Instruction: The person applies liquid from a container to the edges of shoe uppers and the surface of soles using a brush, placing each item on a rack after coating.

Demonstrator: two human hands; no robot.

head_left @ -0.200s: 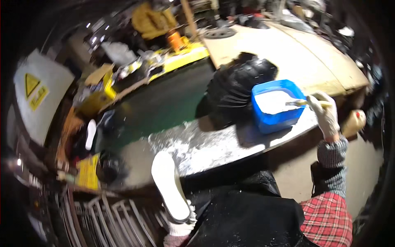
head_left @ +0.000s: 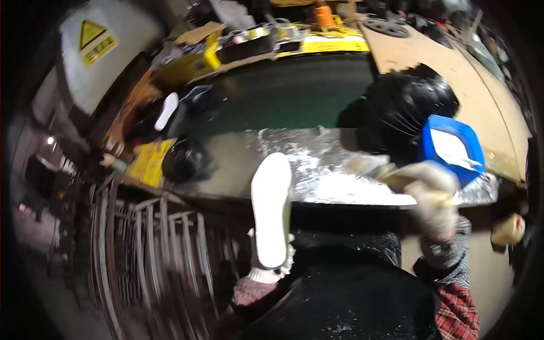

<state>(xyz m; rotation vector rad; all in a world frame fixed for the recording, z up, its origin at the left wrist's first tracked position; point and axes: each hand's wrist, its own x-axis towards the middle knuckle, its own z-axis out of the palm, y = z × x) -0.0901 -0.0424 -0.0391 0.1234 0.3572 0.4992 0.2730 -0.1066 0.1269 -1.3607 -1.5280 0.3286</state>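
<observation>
My left hand [head_left: 273,272], in a white knit glove, is closed round the heel end of a shoe sole [head_left: 271,212]. Its smooth white face is turned up and its toe points away from me. My right hand [head_left: 432,195], also gloved and smeared by motion, grips a brush [head_left: 391,177] whose blurred bristle end points left over the bench edge. Behind that hand stands a blue tub [head_left: 435,161] holding white liquid or paste [head_left: 453,148].
White smears cover the bench's metal front strip [head_left: 323,164]. A black ribbed bundle [head_left: 405,107] sits beside the tub. Another white sole [head_left: 166,111] lies at the far left. A metal rack [head_left: 150,243] stands below left, and a pale bottle [head_left: 508,230] stands at lower right.
The brush has come out of the tub and swung left toward the sole. My left hand has raised the sole and turned it more upright. The whole view has shifted.
</observation>
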